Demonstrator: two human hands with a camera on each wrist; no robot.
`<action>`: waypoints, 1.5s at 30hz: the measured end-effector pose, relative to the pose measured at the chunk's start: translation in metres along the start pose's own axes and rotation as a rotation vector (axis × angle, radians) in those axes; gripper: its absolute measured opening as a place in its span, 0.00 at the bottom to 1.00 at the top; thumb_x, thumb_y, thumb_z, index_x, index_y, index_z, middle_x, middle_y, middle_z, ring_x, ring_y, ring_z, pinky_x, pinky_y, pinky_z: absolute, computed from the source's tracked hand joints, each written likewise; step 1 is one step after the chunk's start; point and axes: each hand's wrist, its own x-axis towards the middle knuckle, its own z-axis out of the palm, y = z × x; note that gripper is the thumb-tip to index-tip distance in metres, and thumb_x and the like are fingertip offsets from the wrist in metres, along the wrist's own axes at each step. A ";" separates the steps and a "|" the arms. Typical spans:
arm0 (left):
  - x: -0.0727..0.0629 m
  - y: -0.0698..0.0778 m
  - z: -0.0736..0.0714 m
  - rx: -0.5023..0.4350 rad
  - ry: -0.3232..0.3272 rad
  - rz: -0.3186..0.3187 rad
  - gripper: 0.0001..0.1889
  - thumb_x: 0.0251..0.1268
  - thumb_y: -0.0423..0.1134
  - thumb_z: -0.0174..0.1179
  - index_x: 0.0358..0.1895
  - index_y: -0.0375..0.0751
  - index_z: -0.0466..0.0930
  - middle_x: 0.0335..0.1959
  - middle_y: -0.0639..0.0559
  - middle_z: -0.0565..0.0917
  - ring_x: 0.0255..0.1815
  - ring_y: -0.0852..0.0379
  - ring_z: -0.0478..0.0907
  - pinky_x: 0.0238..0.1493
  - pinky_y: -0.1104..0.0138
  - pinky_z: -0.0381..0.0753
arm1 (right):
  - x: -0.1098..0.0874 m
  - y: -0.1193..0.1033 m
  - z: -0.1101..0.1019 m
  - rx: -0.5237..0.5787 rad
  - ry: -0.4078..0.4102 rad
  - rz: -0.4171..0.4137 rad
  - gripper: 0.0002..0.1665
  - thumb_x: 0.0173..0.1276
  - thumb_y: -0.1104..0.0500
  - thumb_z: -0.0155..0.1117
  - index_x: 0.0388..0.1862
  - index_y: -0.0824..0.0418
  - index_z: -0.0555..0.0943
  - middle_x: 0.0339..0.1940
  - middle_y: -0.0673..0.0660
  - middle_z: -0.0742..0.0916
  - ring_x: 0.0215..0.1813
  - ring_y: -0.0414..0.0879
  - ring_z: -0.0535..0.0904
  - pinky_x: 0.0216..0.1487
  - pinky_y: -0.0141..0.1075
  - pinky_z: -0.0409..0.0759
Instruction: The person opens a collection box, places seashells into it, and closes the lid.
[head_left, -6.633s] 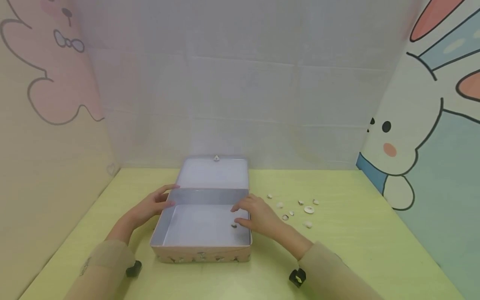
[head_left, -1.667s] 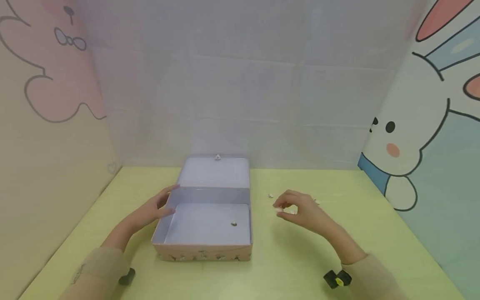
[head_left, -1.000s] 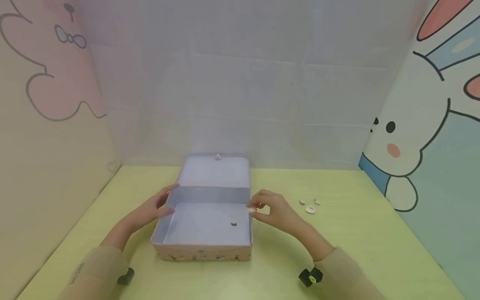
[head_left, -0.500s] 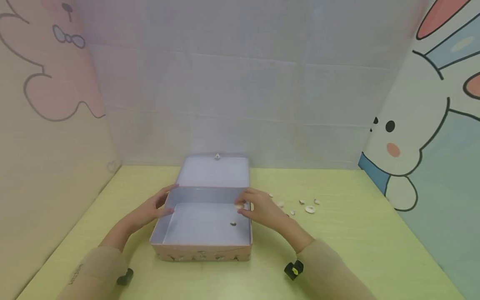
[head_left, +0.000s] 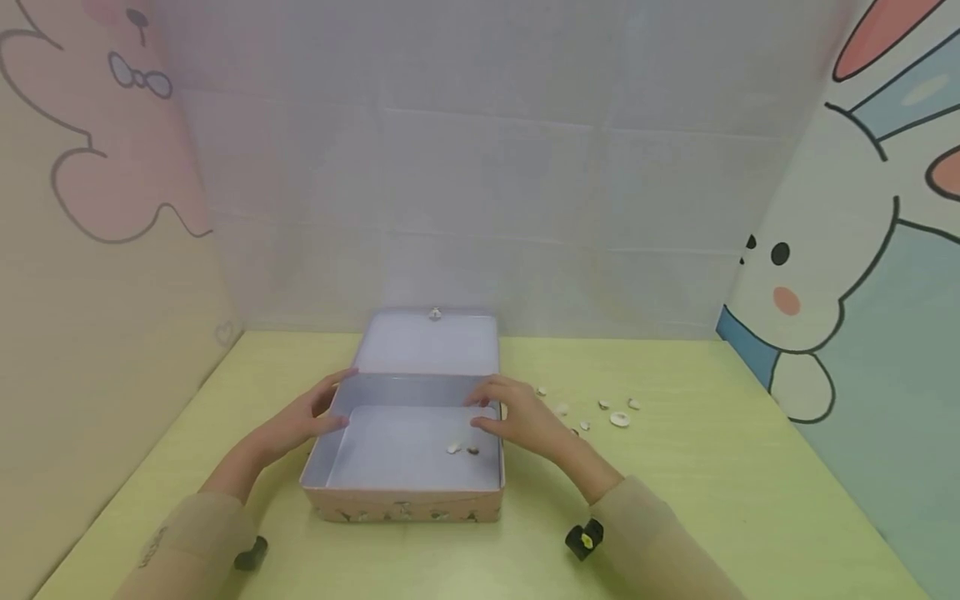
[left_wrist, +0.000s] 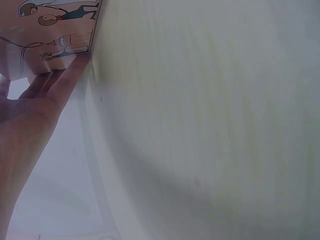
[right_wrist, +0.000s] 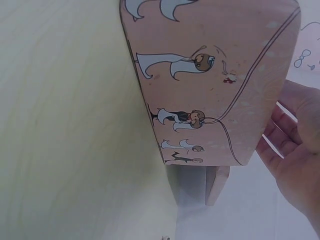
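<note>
1. Box: pink, printed outside, white inside, on the yellow-green table, near its middle. It stands open; the lid lies back flat behind it, with a small clasp at the far edge. The right wrist view shows its printed wall with small cartoon figures.
2. Shells in box: two small pieces on the white floor, toward the right wall, one pale and one dark, just beside each other.
3. Shells on table: a loose scatter of small pale pieces to the right of the box, apart from it; the largest is a round white one.
4. Left hand: rests against the left wall of the box near the far corner, fingers straight and relaxed, thumb at the rim. It grasps nothing. The left wrist view shows the fingers lying along the printed wall.
5. Right hand: at the right rim of the box near the far corner, fingers loosely extended over the edge, fingertips inside. It holds nothing; the grip is released.
6. Sleeves: beige, on both forearms, each with a black wrist device.
7. Surroundings: a pale back panel and side panels printed with cartoon rabbits.
</note>
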 end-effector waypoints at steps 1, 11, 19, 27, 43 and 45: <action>0.000 0.000 0.000 0.002 0.000 0.001 0.38 0.67 0.38 0.56 0.75 0.58 0.46 0.76 0.39 0.45 0.74 0.32 0.42 0.66 0.37 0.51 | -0.001 -0.001 -0.002 0.010 0.005 -0.001 0.14 0.58 0.62 0.70 0.43 0.62 0.82 0.42 0.53 0.85 0.42 0.45 0.79 0.44 0.42 0.80; -0.001 0.002 -0.001 -0.001 -0.007 -0.004 0.38 0.67 0.38 0.56 0.75 0.58 0.45 0.76 0.38 0.45 0.74 0.32 0.42 0.65 0.37 0.53 | -0.012 0.000 -0.026 -0.015 0.051 -0.018 0.18 0.55 0.63 0.72 0.46 0.61 0.81 0.43 0.56 0.85 0.43 0.47 0.81 0.46 0.38 0.80; 0.000 0.006 -0.001 0.003 -0.001 0.003 0.38 0.67 0.38 0.56 0.75 0.56 0.45 0.76 0.37 0.45 0.74 0.31 0.43 0.66 0.37 0.51 | -0.028 0.005 -0.046 -0.035 0.068 0.035 0.20 0.56 0.62 0.72 0.48 0.58 0.80 0.45 0.55 0.85 0.43 0.47 0.81 0.46 0.44 0.80; -0.002 0.009 -0.001 0.003 -0.003 -0.001 0.38 0.67 0.38 0.56 0.75 0.58 0.45 0.76 0.38 0.45 0.74 0.32 0.43 0.65 0.37 0.52 | -0.050 0.016 -0.062 -0.052 0.078 0.091 0.20 0.56 0.62 0.72 0.48 0.58 0.80 0.44 0.52 0.85 0.43 0.47 0.81 0.46 0.43 0.81; -0.001 0.010 -0.002 0.001 -0.005 0.007 0.38 0.67 0.37 0.55 0.75 0.57 0.45 0.76 0.39 0.46 0.74 0.32 0.43 0.65 0.37 0.52 | -0.089 0.045 -0.071 -0.154 0.041 0.142 0.18 0.55 0.65 0.72 0.46 0.60 0.81 0.42 0.53 0.85 0.41 0.50 0.79 0.43 0.42 0.79; -0.001 0.010 -0.002 0.000 -0.006 0.006 0.38 0.67 0.38 0.55 0.75 0.57 0.45 0.76 0.40 0.45 0.74 0.32 0.43 0.65 0.37 0.52 | -0.091 0.049 -0.070 -0.174 0.025 0.142 0.18 0.54 0.64 0.72 0.45 0.60 0.81 0.42 0.53 0.86 0.41 0.48 0.79 0.43 0.41 0.78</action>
